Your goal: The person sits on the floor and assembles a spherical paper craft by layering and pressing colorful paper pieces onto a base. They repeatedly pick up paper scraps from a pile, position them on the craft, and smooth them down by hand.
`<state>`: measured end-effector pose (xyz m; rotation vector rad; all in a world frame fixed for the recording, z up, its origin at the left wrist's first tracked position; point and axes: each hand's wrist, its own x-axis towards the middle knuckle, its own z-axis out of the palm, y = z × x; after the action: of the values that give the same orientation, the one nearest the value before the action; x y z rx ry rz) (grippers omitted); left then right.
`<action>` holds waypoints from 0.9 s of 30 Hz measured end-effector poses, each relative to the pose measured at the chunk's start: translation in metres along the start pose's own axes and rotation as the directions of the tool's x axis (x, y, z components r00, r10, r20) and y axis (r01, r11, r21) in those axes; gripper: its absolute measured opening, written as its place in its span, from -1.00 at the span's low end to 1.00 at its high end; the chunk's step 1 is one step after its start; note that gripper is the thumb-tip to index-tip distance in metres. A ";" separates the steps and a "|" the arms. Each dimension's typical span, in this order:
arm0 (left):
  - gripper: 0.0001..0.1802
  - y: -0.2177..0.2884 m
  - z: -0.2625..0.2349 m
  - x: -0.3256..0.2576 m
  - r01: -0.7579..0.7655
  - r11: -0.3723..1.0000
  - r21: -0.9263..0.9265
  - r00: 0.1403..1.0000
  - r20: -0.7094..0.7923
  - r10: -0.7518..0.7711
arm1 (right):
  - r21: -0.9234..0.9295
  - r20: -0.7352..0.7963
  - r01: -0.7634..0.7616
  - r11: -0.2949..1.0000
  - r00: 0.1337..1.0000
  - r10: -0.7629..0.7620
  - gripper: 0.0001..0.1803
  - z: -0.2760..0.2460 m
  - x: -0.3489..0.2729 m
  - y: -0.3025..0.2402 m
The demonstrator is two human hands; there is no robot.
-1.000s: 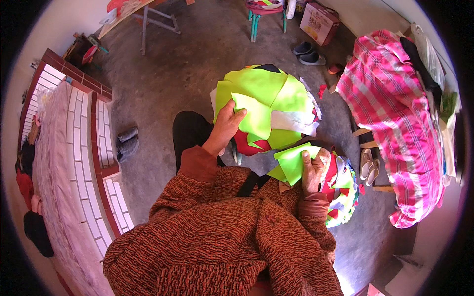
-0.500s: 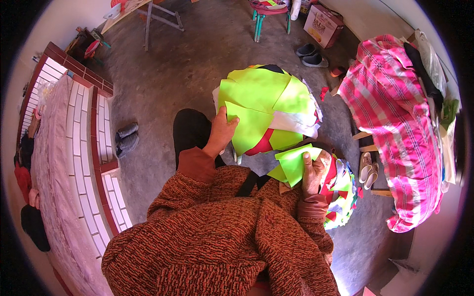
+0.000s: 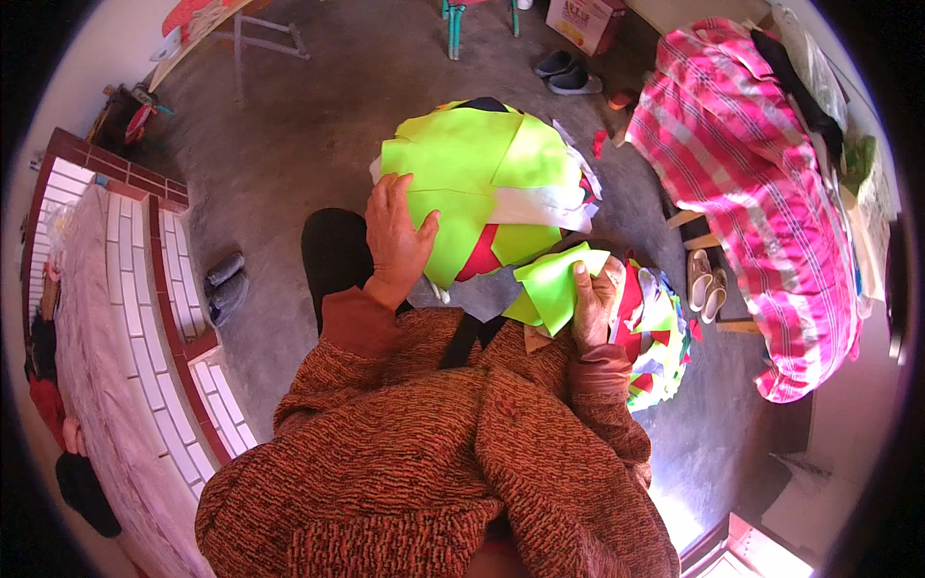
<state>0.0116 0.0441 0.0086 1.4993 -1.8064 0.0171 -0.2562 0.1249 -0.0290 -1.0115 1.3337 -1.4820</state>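
Observation:
A round pile of cloth pieces sits before me, topped by large neon yellow-green pieces (image 3: 448,154), with white cloth (image 3: 540,206) and red cloth (image 3: 479,254) showing lower down. At the pile's left edge is my left hand (image 3: 397,241), fingers spread, nothing held; whether the fingertips touch the cloth is hard to tell. Above my lap, my right hand (image 3: 595,306) pinches a few neon yellow-green cloth pieces (image 3: 554,287) between thumb and fingers. Just beyond its wrist stands a rounded heap of small mixed scraps (image 3: 660,337) in red, white, green and blue.
A pink plaid cloth (image 3: 737,183) drapes over furniture on the right, with pale shoes (image 3: 706,286) beneath. Dark slippers (image 3: 568,74), a box (image 3: 585,24) and a green-legged stool (image 3: 455,34) stand farther off. Left are a white-tiled ledge (image 3: 145,260) and grey shoes (image 3: 227,286).
My left hand has let go of the neon cloth piece on the pile and opened its fingers. The right hand keeps its pieces. The whole view has shifted somewhat.

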 end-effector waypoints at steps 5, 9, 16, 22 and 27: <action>-0.40 0.049 0.010 -0.007 0.057 0.801 -0.596 0.939 0.304 0.160 | -0.027 0.057 0.047 0.999 0.997 -0.046 -0.70 0.001 0.000 -0.013; -0.36 0.086 0.019 -0.018 -0.073 0.790 -0.609 0.876 0.340 0.343 | 0.045 0.053 0.045 0.998 0.997 -0.048 -0.70 0.002 0.000 -0.008; -0.64 0.083 0.044 -0.032 0.039 0.805 -0.592 0.881 0.401 0.252 | 0.125 0.149 -0.075 0.989 0.987 0.056 -0.71 0.007 -0.004 -0.020; -0.79 0.072 0.048 -0.025 0.443 0.507 -0.739 0.870 0.490 -0.047 | 0.073 0.255 -0.139 0.988 0.960 0.116 -0.70 0.002 0.002 -0.006; -0.66 0.062 0.036 -0.019 0.600 0.258 -0.757 0.799 0.586 -0.138 | -0.249 0.271 -0.085 0.965 0.950 0.154 -0.77 0.008 0.002 -0.014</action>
<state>-0.0597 0.0621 0.0008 0.9931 -1.1826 -1.4793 -0.2503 0.1208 -0.0139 -1.2224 1.3503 -1.0544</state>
